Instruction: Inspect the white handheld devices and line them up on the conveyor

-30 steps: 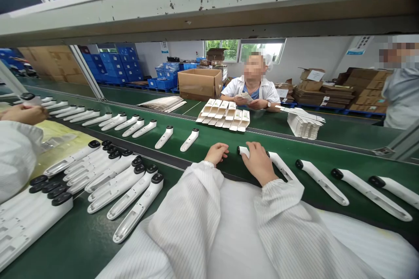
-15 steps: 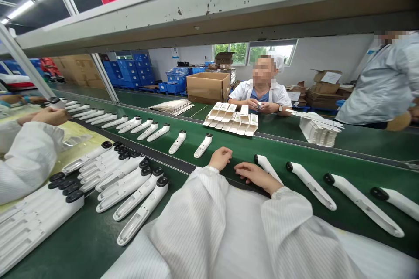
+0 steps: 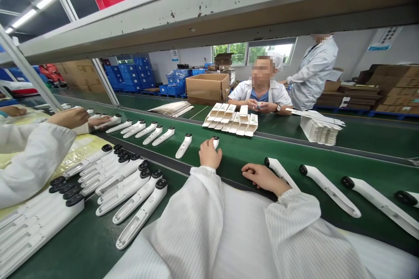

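Observation:
My left hand [image 3: 210,153] lies over one of the white thermometer shells on the green conveyor belt, its fingers curled round it. Only that shell's black-capped head [image 3: 216,140] shows beside the fingers; the body is hidden. To the right, my right hand [image 3: 263,178] rests low at the belt's near edge, fingers loosely bent and apart, with nothing seen in them. Just beyond it lies another shell [image 3: 282,172], partly covered by the hand. A single shell [image 3: 183,146] lies left of my left hand, and another [image 3: 330,189] is farther right.
Several shells [image 3: 140,213] lie in rows on the near table at left. A co-worker's hand [image 3: 70,117] is by the belt there. Small white open boxes [image 3: 235,120] and folded cartons [image 3: 319,128] stand across the belt, before a seated person. A shelf beam [image 3: 196,17] hangs overhead.
My left hand has moved left and forward onto a shell. The belt's shells have shifted right. My right hand has moved slightly right. A standing person in the background now appears farther left.

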Demonstrator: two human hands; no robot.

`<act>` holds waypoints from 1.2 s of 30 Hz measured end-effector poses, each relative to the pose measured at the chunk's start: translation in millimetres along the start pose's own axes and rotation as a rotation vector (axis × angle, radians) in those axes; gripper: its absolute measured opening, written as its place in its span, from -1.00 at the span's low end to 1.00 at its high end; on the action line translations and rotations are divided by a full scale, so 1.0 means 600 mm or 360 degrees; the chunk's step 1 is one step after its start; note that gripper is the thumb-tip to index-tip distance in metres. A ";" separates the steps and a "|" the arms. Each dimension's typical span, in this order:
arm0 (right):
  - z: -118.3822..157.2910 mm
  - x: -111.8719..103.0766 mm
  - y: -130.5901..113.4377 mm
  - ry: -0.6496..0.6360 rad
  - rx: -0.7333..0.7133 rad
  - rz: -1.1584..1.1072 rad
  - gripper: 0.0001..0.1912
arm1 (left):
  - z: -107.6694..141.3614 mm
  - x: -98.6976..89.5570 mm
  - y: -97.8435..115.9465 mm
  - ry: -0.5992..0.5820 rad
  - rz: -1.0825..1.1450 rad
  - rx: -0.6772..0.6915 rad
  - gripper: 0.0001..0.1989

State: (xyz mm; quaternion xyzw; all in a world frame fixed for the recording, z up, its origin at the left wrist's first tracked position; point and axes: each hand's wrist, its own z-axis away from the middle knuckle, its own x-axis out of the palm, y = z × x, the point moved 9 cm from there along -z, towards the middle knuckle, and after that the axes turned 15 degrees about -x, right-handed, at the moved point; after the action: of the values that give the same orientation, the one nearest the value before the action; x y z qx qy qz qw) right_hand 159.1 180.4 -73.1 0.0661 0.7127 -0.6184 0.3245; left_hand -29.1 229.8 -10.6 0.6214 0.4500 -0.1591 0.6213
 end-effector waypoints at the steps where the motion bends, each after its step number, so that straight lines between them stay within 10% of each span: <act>1: 0.001 -0.004 -0.003 0.0021 -0.0027 0.0051 -0.79 | -0.005 -0.001 -0.010 -0.0007 -0.0036 -0.0062 -0.51; 8: -0.005 -0.033 -0.022 0.0346 -0.0232 0.0238 -0.87 | -0.004 0.060 -0.041 -0.0711 0.0754 -0.0526 -0.52; 12: -0.005 -0.046 -0.016 0.0649 -0.0138 -0.0288 -0.69 | 0.058 0.095 0.014 -0.1567 0.1828 -0.0786 -0.67; 15: -0.003 -0.051 -0.025 0.0790 -0.0128 -0.0608 -0.62 | 0.093 0.088 0.058 -0.1880 0.2221 -0.0787 -0.75; 21: 0.000 -0.053 -0.037 0.0834 -0.0204 -0.0594 -0.65 | 0.117 0.108 0.059 -0.1819 0.2187 -0.1042 -0.79; 28: 0.004 -0.067 -0.038 0.0932 -0.0271 -0.0545 -0.62 | 0.105 0.098 0.064 -0.1609 0.1855 -0.0604 -0.72; 32: 0.008 -0.074 -0.042 0.1013 -0.0296 -0.0534 -0.58 | 0.109 0.107 0.064 -0.1652 0.1780 -0.0666 -0.45; 36: 0.005 -0.066 -0.039 0.0985 -0.0254 -0.0553 -0.53 | 0.108 0.116 0.054 -0.1485 0.1849 -0.0795 -0.64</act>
State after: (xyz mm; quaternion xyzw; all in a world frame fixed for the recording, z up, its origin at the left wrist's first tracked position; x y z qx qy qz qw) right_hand 179.4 184.2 -31.9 0.1025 0.8238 -0.5574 -0.0124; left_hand 56.6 201.1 -54.6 0.4681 -0.2320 0.0525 0.8511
